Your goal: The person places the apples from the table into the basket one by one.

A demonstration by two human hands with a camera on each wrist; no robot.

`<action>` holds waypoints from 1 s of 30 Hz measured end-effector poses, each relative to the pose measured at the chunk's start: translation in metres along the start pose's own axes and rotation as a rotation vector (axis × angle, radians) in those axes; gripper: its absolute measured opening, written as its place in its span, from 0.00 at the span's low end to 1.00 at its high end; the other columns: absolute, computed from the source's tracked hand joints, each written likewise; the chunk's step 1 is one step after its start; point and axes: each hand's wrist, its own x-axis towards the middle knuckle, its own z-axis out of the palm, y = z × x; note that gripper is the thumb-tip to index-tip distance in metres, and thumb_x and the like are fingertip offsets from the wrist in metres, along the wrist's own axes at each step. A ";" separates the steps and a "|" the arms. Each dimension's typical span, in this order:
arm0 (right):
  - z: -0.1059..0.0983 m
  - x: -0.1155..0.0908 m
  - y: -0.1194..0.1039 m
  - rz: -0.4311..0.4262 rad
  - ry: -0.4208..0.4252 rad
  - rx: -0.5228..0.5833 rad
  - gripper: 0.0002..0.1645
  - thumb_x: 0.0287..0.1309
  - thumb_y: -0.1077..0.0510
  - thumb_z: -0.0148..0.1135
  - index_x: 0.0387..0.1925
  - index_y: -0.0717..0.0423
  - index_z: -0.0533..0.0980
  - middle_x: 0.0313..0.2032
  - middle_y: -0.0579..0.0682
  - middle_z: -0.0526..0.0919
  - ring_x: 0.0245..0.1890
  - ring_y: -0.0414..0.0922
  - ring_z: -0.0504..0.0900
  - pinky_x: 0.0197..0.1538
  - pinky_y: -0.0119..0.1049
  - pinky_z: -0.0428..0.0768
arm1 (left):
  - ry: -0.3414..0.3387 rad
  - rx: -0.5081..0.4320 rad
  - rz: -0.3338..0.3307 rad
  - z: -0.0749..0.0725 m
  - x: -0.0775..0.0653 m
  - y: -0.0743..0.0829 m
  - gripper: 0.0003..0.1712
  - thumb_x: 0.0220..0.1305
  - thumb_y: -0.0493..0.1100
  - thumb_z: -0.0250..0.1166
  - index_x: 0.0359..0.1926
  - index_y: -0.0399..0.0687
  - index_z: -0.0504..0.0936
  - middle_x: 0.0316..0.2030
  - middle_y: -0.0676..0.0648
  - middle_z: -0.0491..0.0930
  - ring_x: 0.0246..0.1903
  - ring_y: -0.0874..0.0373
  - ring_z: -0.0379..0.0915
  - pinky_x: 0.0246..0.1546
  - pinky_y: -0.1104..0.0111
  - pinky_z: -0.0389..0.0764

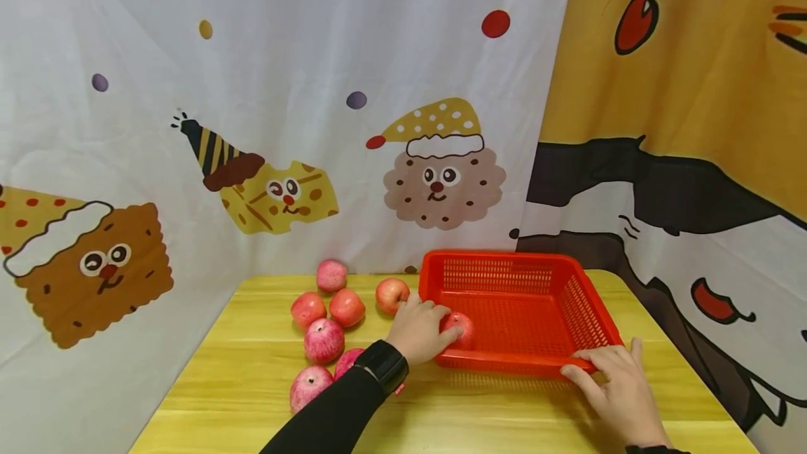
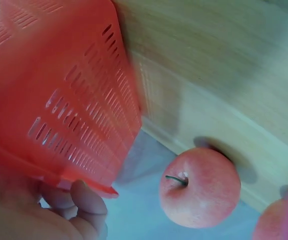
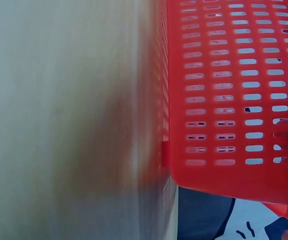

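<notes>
Head view: left hand point(image 1: 416, 331) curled over the left rim of the red basket point(image 1: 511, 359), close to the near left corner, with thumb and forefinger on the inside, right beside a red apple point(image 1: 462, 331); in the left wrist view, bent fingers point(image 2: 86, 200) against the outside of the same rim. Gripping the rim, by the look of it; whether also pinching the apple, impossible to tell. Right hand point(image 1: 621, 387) clasped on the near right corner, thumb to the near side. Between both hands, the basket on the yellow counter point(image 1: 504, 419), with the one apple in the near left of it. Just beyond the left hand, a loose apple point(image 1: 391, 295) outside the left wall; farther left, a cluster of six more apples point(image 1: 324, 341) from near to far. Behind everything, a printed cloth point(image 1: 284, 54). Step in hand, as a judgement: steadying or shifting the basket while filling it, barely begun. Next move, probably: set the basket firm and level to prevent rolling, then free the left hand and reach left for another apple, right hand bracing the corner.
</notes>
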 end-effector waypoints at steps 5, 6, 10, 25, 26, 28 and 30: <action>-0.003 0.001 0.000 -0.001 -0.013 -0.005 0.19 0.34 0.53 0.81 0.30 0.55 0.84 0.28 0.51 0.84 0.38 0.49 0.73 0.70 0.62 0.42 | 0.068 -0.128 0.074 -0.002 -0.012 -0.008 0.31 0.65 0.67 0.58 0.57 0.50 0.81 0.49 0.49 0.79 0.43 0.53 0.66 0.49 0.57 0.70; -0.004 0.001 0.000 0.001 -0.014 -0.008 0.19 0.34 0.53 0.81 0.30 0.55 0.84 0.28 0.51 0.84 0.38 0.49 0.73 0.71 0.61 0.43 | 0.085 -0.150 0.087 -0.004 -0.016 -0.010 0.31 0.65 0.66 0.60 0.57 0.49 0.81 0.49 0.48 0.79 0.45 0.53 0.66 0.52 0.57 0.70; -0.004 0.002 -0.002 0.026 -0.024 -0.022 0.19 0.36 0.50 0.81 0.30 0.54 0.84 0.28 0.50 0.85 0.38 0.49 0.73 0.71 0.60 0.46 | 0.152 -0.163 0.106 -0.013 -0.037 -0.024 0.33 0.64 0.63 0.63 0.60 0.47 0.78 0.56 0.45 0.74 0.54 0.50 0.65 0.59 0.52 0.69; -0.001 0.004 0.000 0.034 -0.003 -0.030 0.19 0.34 0.51 0.82 0.29 0.54 0.83 0.28 0.49 0.84 0.38 0.49 0.72 0.68 0.62 0.52 | 0.012 -0.012 -0.002 0.002 -0.137 -0.083 0.43 0.58 0.62 0.69 0.67 0.43 0.70 0.66 0.34 0.63 0.63 0.33 0.54 0.60 0.39 0.63; -0.001 0.004 0.000 0.034 -0.002 -0.029 0.19 0.34 0.51 0.82 0.29 0.54 0.83 0.28 0.49 0.84 0.38 0.50 0.72 0.68 0.62 0.52 | 0.013 -0.012 -0.001 0.002 -0.138 -0.083 0.43 0.58 0.62 0.69 0.67 0.43 0.70 0.66 0.34 0.64 0.63 0.34 0.56 0.60 0.40 0.64; 0.000 0.003 0.000 0.032 -0.004 -0.028 0.19 0.34 0.51 0.82 0.29 0.54 0.83 0.28 0.50 0.84 0.38 0.50 0.72 0.68 0.62 0.51 | 0.015 -0.006 0.007 0.002 -0.139 -0.083 0.44 0.57 0.62 0.70 0.67 0.43 0.70 0.65 0.35 0.65 0.60 0.37 0.61 0.58 0.43 0.68; 0.002 0.002 0.001 0.033 -0.007 -0.024 0.19 0.35 0.51 0.81 0.29 0.54 0.83 0.28 0.50 0.84 0.38 0.50 0.72 0.68 0.62 0.51 | 0.013 -0.003 0.018 0.002 -0.140 -0.084 0.45 0.56 0.62 0.71 0.68 0.43 0.70 0.64 0.35 0.66 0.57 0.40 0.64 0.55 0.46 0.72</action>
